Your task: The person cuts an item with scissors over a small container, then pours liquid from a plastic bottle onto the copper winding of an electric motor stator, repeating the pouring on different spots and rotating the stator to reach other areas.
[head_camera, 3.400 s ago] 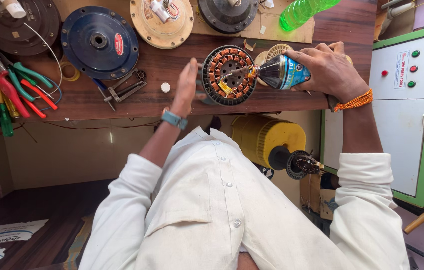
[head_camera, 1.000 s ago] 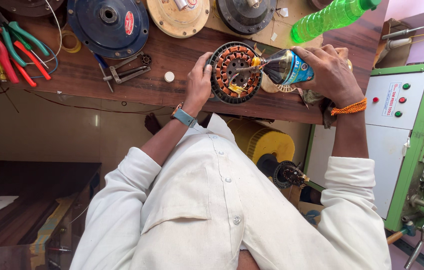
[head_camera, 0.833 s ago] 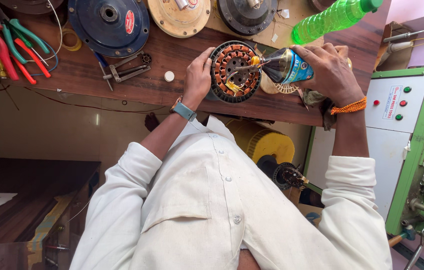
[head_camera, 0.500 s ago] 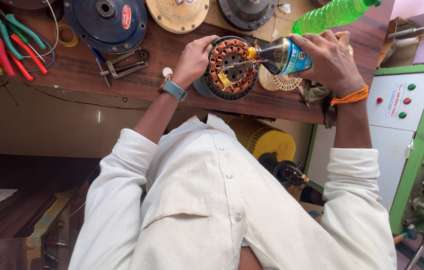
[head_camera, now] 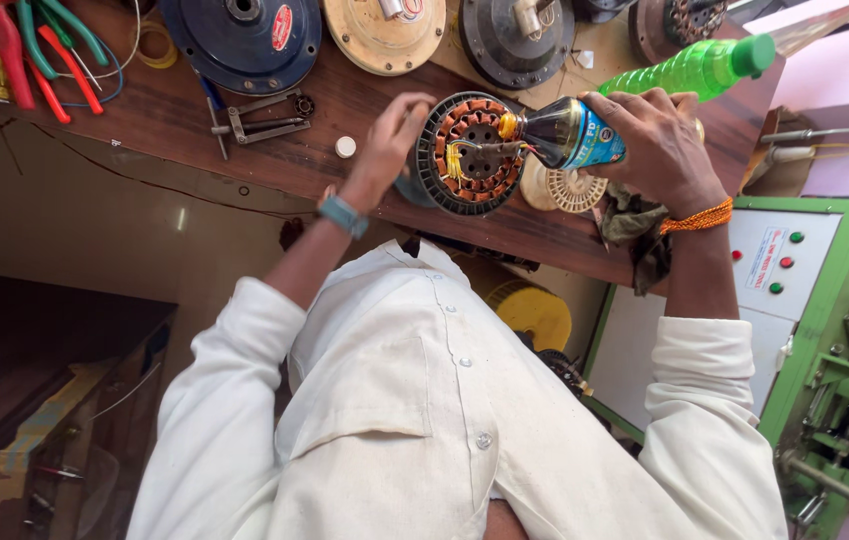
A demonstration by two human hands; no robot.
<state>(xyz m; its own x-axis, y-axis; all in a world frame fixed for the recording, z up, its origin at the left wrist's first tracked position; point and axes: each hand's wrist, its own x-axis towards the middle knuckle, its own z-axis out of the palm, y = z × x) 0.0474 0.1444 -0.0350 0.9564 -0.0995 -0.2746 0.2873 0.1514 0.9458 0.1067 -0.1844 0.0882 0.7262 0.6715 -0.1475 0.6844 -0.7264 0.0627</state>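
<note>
Head view: the right hand [head_camera: 656, 145] is closed around a dark bottle [head_camera: 569, 133], which lies tilted with its nozzle at 9 o'clock, touching the stator [head_camera: 471, 153] windings. The left hand [head_camera: 393, 138] grips the stator's rim at 9 o'clock. The stator stands on the bench [head_camera: 364, 170]. What is inside the bottle I cannot tell.

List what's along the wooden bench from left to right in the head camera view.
Red and green pliers → dark blue round cover → small white cap → left hand → wound stator → dark bottle → right hand → green bottle.
</note>
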